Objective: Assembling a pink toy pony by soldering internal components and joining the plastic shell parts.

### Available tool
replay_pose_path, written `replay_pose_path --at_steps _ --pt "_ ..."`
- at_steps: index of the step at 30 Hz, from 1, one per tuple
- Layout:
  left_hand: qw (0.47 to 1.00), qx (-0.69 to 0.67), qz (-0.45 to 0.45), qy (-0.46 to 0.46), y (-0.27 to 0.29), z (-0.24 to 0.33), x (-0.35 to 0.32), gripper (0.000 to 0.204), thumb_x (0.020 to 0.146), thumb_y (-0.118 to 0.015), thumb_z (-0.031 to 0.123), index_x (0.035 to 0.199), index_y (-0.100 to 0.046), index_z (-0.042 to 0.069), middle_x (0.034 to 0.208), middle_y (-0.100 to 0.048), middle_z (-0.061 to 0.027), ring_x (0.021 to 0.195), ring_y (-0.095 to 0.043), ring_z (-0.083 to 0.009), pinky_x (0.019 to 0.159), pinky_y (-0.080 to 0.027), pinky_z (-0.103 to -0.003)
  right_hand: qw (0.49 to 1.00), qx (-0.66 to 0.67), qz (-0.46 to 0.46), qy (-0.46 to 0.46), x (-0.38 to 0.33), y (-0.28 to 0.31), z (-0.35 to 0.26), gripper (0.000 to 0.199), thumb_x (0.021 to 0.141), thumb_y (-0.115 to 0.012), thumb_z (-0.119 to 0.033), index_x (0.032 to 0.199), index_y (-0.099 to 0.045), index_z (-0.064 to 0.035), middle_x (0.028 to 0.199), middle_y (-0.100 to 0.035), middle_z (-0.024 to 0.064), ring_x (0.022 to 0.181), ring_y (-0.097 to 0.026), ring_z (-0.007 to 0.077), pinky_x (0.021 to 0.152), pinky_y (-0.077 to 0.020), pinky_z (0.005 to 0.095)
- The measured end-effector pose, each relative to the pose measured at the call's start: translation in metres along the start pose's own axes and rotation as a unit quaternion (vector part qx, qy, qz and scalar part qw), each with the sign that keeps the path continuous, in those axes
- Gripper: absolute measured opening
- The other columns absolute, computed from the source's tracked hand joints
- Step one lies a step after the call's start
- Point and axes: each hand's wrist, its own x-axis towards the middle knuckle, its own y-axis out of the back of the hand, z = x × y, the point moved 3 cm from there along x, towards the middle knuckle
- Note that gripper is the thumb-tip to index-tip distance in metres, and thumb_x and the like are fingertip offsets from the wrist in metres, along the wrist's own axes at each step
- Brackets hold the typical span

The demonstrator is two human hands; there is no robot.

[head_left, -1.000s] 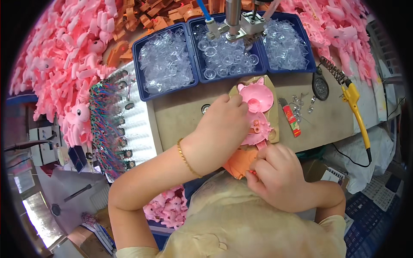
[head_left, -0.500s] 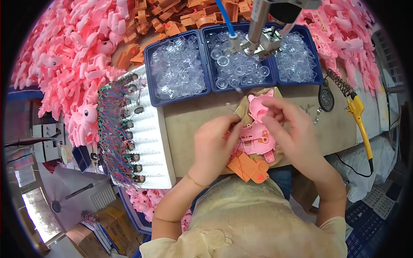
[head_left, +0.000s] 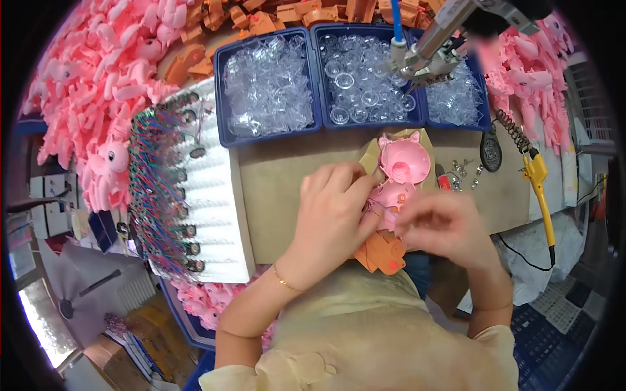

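Observation:
A hollow pink toy shell (head_left: 405, 159), with a round eared head and a body, lies open side up in a tan holder (head_left: 370, 158) at the table's front edge. My left hand (head_left: 332, 208) is closed at the shell's left side, fingertips by the body; what it grips is hidden. My right hand (head_left: 447, 225) hovers over the lower right of the body, slightly blurred, thumb and fingers brought together; anything between them is too small to name. Thin dark wires (head_left: 378, 205) run across the body between my hands. Below it sits an orange plastic part (head_left: 381, 253), partly covering the shell's lower end.
Blue bins (head_left: 317, 78) of clear plastic parts stand beyond. A white foam tray (head_left: 225, 221) holds wired round components. Pink toy parts (head_left: 98, 98) are heaped left. A metal fixture (head_left: 424, 62) hangs overhead. Small screws, a red-ended piece (head_left: 443, 179) and a yellow tool (head_left: 538, 173) lie right.
My right hand has moved down from the shell's head to its lower body, uncovering the head and the red-ended piece. My left hand has shifted slightly right over the body. The view has shifted too.

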Motion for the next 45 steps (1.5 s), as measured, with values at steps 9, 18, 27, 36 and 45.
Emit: replay_pose_path --at_steps 9,18,27,36,45 --pt "0.996 0.077 0.022 0.039 -0.012 0.002 -0.001 0.015 0.075 -0.067 0.016 0.085 -0.060 0.006 0.087 -0.055 -0.0079 0.086 -0.051 -0.0269 0.073 -0.037 -0.038 0.973 0.046 0.067 0.214 -0.026 -0.003 0.040 0.014 0.077 -0.062 0.008 0.091 -0.061 0.0059 0.091 -0.060 0.0139 0.075 -0.061 0.0185 0.067 -0.0509 0.0269" --pt "0.992 0.058 -0.010 -0.111 -0.019 0.004 0.020 0.014 0.073 -0.066 0.015 0.080 -0.057 0.007 0.083 -0.053 -0.0080 0.079 -0.049 -0.0273 0.070 -0.037 -0.038 0.932 -0.261 0.189 0.167 -0.025 0.003 0.037 0.010 0.077 -0.064 0.004 0.087 -0.062 0.0023 0.085 -0.063 0.0095 0.078 -0.061 0.0190 0.069 -0.0477 0.0289" --pt "0.994 -0.075 -0.004 0.082 -0.006 -0.021 0.002 0.014 0.074 -0.066 0.009 0.080 -0.055 0.003 0.083 -0.055 -0.0088 0.071 -0.053 -0.0265 0.066 -0.041 -0.034 0.867 -0.375 0.198 0.263 0.019 -0.016 0.031 0.008 0.074 -0.067 -0.007 0.079 -0.062 -0.0053 0.080 -0.062 0.0045 0.073 -0.057 0.0226 0.073 -0.0395 0.0337" --pt "0.997 -0.047 0.061 -0.017 -0.007 -0.014 0.000 0.017 0.073 -0.072 0.011 0.089 -0.067 0.008 0.071 -0.063 -0.0059 0.069 -0.059 -0.0209 0.069 -0.045 -0.031 0.816 -0.496 0.177 0.238 0.024 -0.025 0.038 0.010 0.074 -0.067 -0.013 0.083 -0.064 -0.0086 0.080 -0.061 0.0010 0.086 -0.054 0.0194 0.086 -0.0338 0.0393" --pt "0.994 -0.093 0.050 0.000 -0.014 -0.016 -0.002 0.012 0.074 -0.070 0.009 0.085 -0.066 0.007 0.073 -0.062 -0.0071 0.066 -0.057 -0.0236 0.064 -0.044 -0.033 0.778 -0.566 0.152 0.226 0.023 -0.028 0.038 0.015 0.074 -0.065 -0.012 0.088 -0.065 -0.0074 0.089 -0.061 0.0002 0.090 -0.054 0.0183 0.089 -0.0366 0.0400"
